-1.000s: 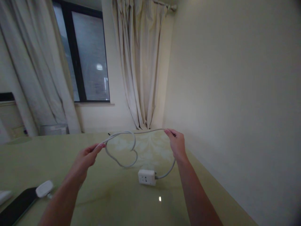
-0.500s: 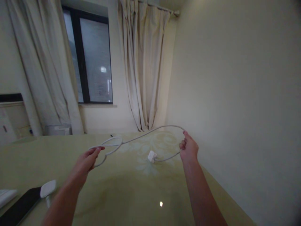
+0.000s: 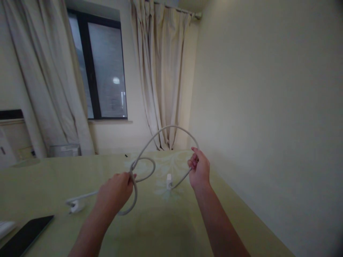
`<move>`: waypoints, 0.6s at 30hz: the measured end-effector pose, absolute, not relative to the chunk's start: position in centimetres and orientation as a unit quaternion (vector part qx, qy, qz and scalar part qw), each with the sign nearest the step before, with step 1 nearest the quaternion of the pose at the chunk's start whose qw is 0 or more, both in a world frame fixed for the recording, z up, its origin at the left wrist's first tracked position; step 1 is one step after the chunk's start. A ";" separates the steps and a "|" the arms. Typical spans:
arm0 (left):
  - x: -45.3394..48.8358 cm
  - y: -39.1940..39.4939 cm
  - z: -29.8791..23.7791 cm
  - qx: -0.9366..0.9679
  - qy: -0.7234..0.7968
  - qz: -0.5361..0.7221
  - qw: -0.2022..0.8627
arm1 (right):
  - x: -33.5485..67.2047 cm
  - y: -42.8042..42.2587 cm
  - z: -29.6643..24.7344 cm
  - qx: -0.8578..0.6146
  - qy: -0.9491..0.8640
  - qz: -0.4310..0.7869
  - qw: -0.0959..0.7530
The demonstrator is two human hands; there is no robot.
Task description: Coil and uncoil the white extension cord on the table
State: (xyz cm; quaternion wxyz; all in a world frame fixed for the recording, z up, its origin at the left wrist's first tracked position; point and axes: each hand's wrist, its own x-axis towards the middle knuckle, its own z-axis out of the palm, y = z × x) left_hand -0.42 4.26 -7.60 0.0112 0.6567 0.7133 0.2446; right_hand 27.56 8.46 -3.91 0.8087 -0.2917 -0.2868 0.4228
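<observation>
Pale curtains (image 3: 163,71) hang behind the greenish worktop (image 3: 158,228); your left hand (image 3: 115,190) grips the looped cable (image 3: 171,126); your right hand (image 3: 199,169) clasps it near the white block (image 3: 169,180).

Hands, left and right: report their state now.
Left hand: closed, holding the pale cable.
Right hand: closed, holding the same cable, nearer the white block.
</observation>
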 end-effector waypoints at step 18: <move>1.1 4.0 -4.0 0.273 0.303 0.660 0.631 | 23.3 6.2 -4.0 -0.262 -0.392 0.487 0.735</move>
